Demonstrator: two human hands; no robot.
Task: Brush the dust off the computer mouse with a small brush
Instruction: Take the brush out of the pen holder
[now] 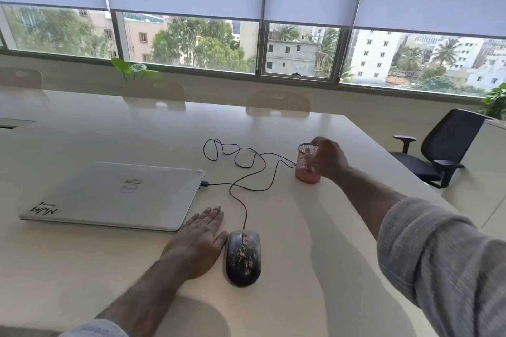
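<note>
A dark computer mouse, speckled with pale dust, lies on the white table close in front of me. Its black cable loops away to a closed silver laptop. My left hand rests flat on the table, fingers straight, just left of the mouse, its thumb nearly touching the mouse. My right hand is stretched out to a red mesh cup, with its fingers over the rim and dipping inside. A pale slim shape shows through the mesh. No brush is plainly visible.
The table's right edge runs close behind the cup. A black office chair stands beyond that edge. Beige chair backs line the far side under the windows.
</note>
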